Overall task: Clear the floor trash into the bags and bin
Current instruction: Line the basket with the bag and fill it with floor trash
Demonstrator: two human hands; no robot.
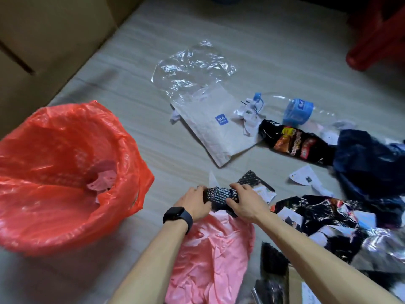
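Trash sorting: bubble wrap (220, 195) being held at far edge of pink bag (210, 255)

Left hand (194, 201) is gripping the left end of the black bubble wrap, fingers curled over its top edge. Right hand (247, 202) is clamping the right end the same way, so the piece is spanning the gap between both hands. Contact between the wrap and the floor (153, 139): cannot tell. The pink bag is lying crumpled on the floor beneath both forearms, its far edge meeting the wrap. A black watch (178, 217) is sitting on the left wrist.

Bin (65, 172), lined with a red bag, is standing to the left, apart from the hands, mouth open, with pale paper scraps lying inside.

Farther out, a clear plastic sheet (192, 64) is overlapping a white mailer (217, 128). A blue-labelled bottle (298, 110) and a dark snack wrapper (295, 142) are lying just right of the mailer. A dark blue bag (368, 159) is sitting at the right edge. Black and silver wrappers (317, 209) mixed with paper scraps are crowding the floor right of the right forearm.
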